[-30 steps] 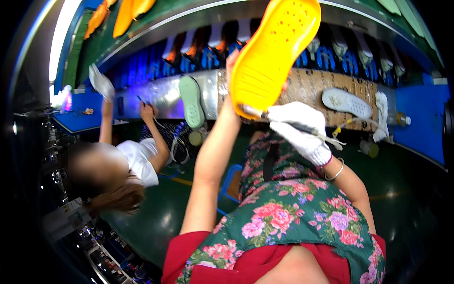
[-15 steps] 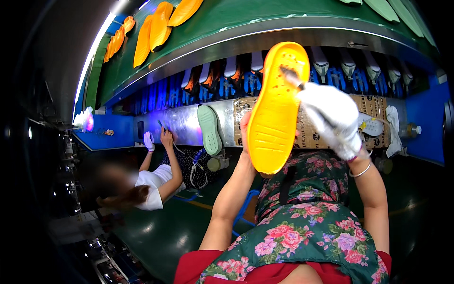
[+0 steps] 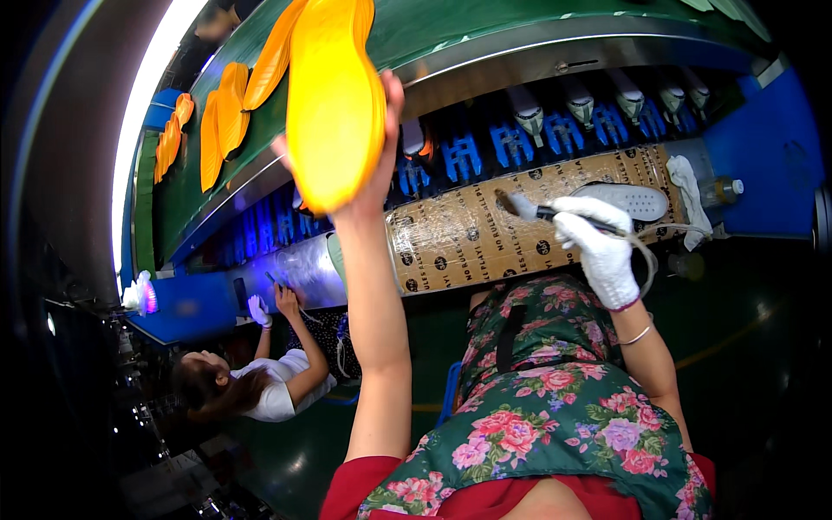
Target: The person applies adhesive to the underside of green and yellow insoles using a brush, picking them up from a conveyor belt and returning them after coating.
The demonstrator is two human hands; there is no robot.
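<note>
A bright yellow shoe sole (image 3: 334, 113), slightly blurred, is raised over the edge of the green belt. My bare left hand (image 3: 378, 169) grips it from beneath, with fingertips showing at both edges. My right hand (image 3: 604, 251), in a white glove, is closed around the dark handle of a brush (image 3: 524, 206). A pale tube trails from the handle, and the bristles point left above the cardboard (image 3: 468, 243) on the bench. Just past the glove lies a grey sole (image 3: 637, 201) with small holes. A pale green sole (image 3: 336, 256) is mostly hidden behind my left forearm.
Several orange soles (image 3: 232, 108) rest on the green belt (image 3: 485, 35). Shoes hang over blue racks (image 3: 511, 147) beneath it. A white cloth (image 3: 689, 195) and a capped bottle (image 3: 721, 190) are at the bench's right end. A co-worker (image 3: 277, 381) works at the left.
My left hand has carried the yellow sole up and left, from in front of me to the belt. The brush has come off the sole, and my right hand is lower now.
</note>
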